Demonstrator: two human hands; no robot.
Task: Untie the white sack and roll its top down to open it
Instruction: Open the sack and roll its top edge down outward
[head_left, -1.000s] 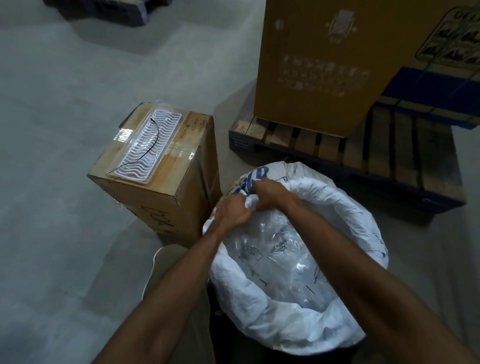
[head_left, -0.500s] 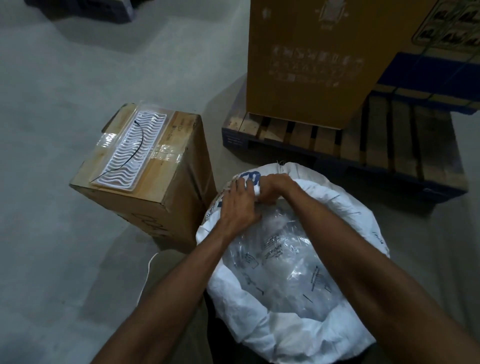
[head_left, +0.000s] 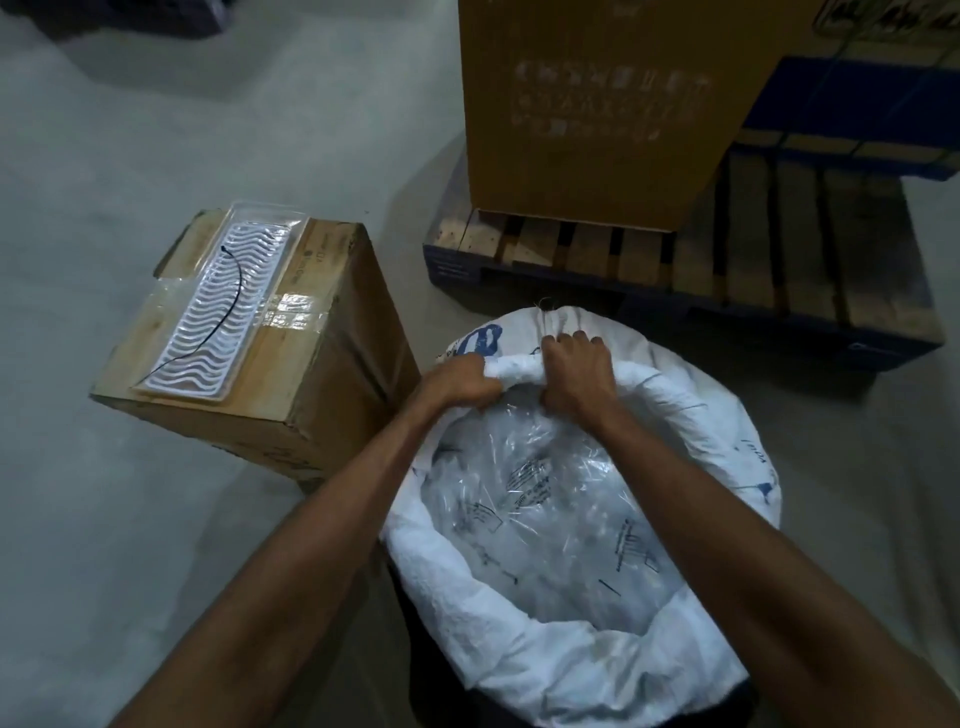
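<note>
The white sack (head_left: 582, 654) stands on the floor at 5 o'clock, already open, its top rolled into a fat ring. Clear plastic bags (head_left: 540, 519) fill the inside. At the far rim, near 12 o'clock of the sack, the left hand (head_left: 460, 382) and the right hand (head_left: 576, 371) are both squeezed tight on the roll, close side by side. If they push only there, the roll could get lumpy and pop back up. A hard pull could tip the sack toward the cardboard box (head_left: 291, 374) at 10 o'clock. A wooden pallet (head_left: 779, 270) sits at 1 o'clock.
</note>
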